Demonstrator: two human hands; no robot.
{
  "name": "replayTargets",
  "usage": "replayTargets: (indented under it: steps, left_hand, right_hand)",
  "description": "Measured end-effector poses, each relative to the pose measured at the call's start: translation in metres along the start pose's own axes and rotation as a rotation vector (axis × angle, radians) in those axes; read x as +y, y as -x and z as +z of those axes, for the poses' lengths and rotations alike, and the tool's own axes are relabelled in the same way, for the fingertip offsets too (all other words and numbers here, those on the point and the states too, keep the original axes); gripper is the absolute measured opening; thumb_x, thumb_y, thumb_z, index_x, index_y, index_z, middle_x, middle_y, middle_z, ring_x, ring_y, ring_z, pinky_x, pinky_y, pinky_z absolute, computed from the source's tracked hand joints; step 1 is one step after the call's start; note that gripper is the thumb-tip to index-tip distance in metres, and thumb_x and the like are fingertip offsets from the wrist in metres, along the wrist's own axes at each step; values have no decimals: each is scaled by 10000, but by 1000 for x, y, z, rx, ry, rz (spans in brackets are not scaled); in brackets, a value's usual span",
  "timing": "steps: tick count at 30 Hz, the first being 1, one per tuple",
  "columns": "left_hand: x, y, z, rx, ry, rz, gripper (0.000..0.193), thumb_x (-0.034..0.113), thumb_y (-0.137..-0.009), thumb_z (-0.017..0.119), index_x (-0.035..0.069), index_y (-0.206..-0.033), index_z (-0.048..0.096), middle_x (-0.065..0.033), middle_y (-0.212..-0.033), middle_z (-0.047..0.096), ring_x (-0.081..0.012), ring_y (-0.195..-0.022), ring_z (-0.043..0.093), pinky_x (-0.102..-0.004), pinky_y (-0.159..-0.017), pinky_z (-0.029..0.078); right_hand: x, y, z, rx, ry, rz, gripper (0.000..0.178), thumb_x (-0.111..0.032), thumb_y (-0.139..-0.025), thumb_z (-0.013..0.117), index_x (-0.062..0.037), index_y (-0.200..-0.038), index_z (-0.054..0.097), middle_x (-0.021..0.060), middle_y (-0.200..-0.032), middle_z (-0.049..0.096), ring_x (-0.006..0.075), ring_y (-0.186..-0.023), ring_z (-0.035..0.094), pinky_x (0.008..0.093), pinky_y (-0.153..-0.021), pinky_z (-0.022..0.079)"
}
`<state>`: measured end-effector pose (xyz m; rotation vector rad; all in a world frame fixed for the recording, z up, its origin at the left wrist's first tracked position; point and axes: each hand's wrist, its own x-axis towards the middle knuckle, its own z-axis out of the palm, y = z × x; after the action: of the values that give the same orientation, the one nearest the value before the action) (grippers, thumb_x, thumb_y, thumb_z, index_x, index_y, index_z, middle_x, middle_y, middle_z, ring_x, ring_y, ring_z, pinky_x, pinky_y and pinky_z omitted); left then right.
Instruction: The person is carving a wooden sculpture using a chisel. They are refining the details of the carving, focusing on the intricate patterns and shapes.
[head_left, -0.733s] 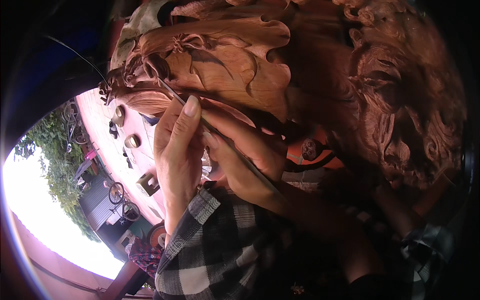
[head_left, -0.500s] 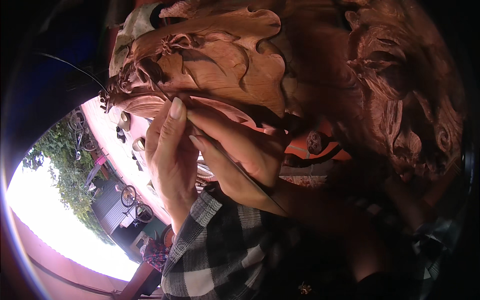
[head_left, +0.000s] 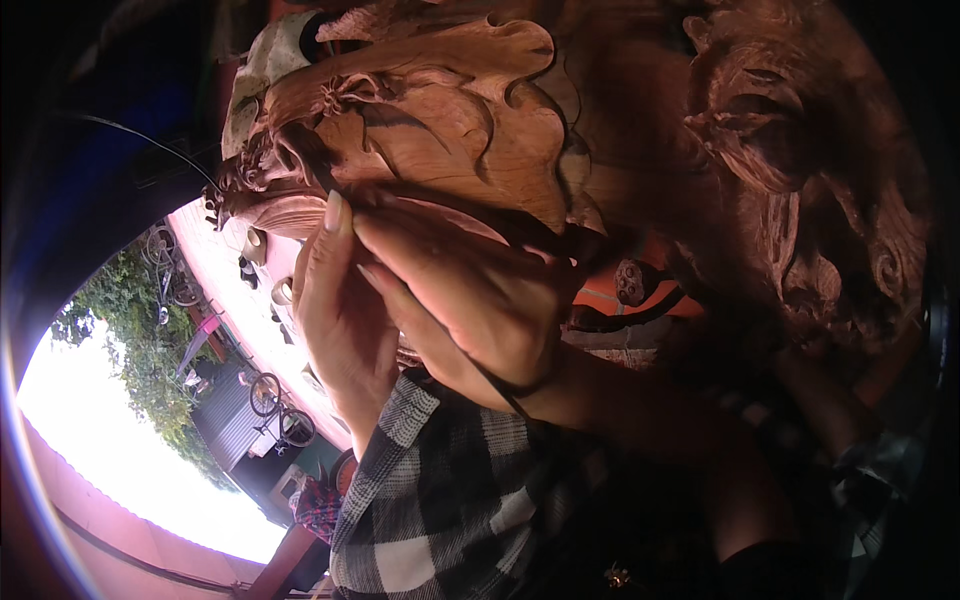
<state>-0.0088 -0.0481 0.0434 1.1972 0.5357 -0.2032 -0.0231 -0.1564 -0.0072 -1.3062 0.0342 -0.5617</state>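
A large reddish-brown wood carving (head_left: 450, 120) with wavy edges, petals and leaf shapes fills the upper middle. Both my hands meet at its lower left edge. My right hand (head_left: 470, 290) is closed around a slim dark tool (head_left: 492, 385), whose rear part slants out below the palm. My left hand (head_left: 350, 330) is closed beside it, its thumb pressed near the right fingertips at the front of the tool. The tool's working tip is hard to make out against the shadowed carving. A black-and-white checked sleeve (head_left: 430, 500) covers my left forearm.
More deeply carved, swirling wood (head_left: 790, 150) stands in shadow at the right. A small round carved knob (head_left: 632, 283) shows below the panel. Outside at the left are bicycles (head_left: 265, 395), a pink ground surface and trees (head_left: 125, 330).
Both hands have shifted slightly left along the carving, and the tool has slid up and left with them. The hold looks the same.
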Motion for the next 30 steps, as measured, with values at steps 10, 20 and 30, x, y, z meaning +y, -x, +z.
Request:
replayTargets:
  steps: [10,20,30]
  left_hand:
    - [3,10,5,-59,126,22,276,134,-1018,495,-53,-1205,572,-115,-1096,646,-179,-1003,616,-297,-919,478]
    - [3,9,9,-82,157,32,294,170,-1037,450,-14,-1233,568,-121,-1155,644,-193,-1065,609,-328,-955,479]
    - [6,-8,3,-278,273,-1,311,150,-1043,414,-20,-1276,530,-141,-1201,620,-198,-1096,602,-330,-989,470]
  right_hand:
    - [-5,-3,-4,-172,185,-117,346,-105,-830,568,116,-1090,625,234,-1052,661,335,-1031,658,373,-850,540]
    - [-15,-28,-12,-210,215,-162,276,-59,-795,636,110,-1011,660,200,-964,695,330,-959,703,401,-827,573]
    - [-15,-47,-17,-402,166,-109,415,-149,-774,598,125,-1082,641,235,-1057,656,316,-1086,620,393,-1001,473]
